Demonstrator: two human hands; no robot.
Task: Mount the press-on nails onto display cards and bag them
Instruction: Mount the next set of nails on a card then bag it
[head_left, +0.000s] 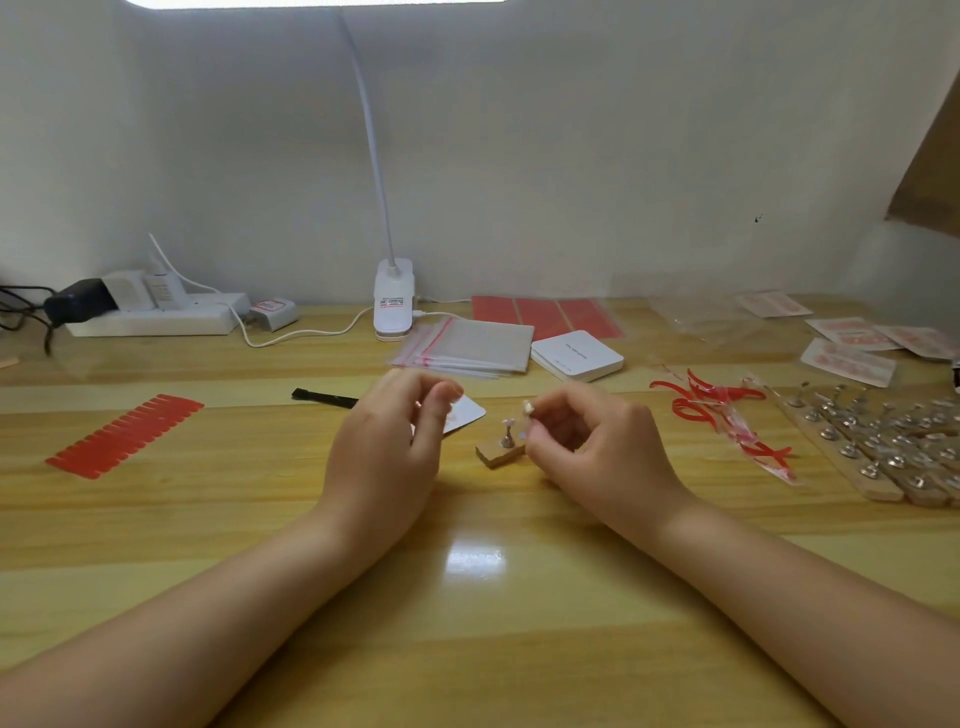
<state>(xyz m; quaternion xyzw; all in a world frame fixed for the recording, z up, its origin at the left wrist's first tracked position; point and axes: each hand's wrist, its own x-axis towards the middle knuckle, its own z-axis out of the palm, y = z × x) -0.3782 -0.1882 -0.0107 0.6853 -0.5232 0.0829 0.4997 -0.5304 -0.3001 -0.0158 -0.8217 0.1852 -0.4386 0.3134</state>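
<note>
View: head cam, only view; looks fwd/down over both forearms onto wooden surface (156, 519).
L hand (387, 441): raised just above surface, fingers curled; appears to hold white display card (467, 415) by its near edge. Card sticks out to the right past the fingers, tilted; grip pt itself hidden behind the fingers.
R hand (582, 441): thumb + forefinger pinch a small pale press-on nail (528, 408) at the fingertips, other fingers curled under. Nail too small/blurred to read shape or colour detail.
Nail stand: small wood block w/ metal post (505, 448) between the hands, just left of R fingertips; something small on top of post, can't tell what.
Stock, far side: stack of zip bags (478, 345) w/ red seal strips, stack of white cards (576, 358) to its right, red sheets (545, 314) behind.
Stock, right: rows of wood-block stands (883, 447), heap of red strips (711, 410), bagged finished sets (852, 358) further back.
Stock, left: red adhesive tab sheet (124, 436), black tool (324, 397), power strip (150, 312); clip lamp (393, 301) centre back.
Step (judged): mounting phase, nail lifted off stand, about to go on card. Bagging not begun for this card.
Progress (judged): can't tell how many nails already sit on card; face mostly hidden.
Next move needs: bring nail to card's free spot, align straight, press down firmly w/o smudging; L hand must steady the card.
</note>
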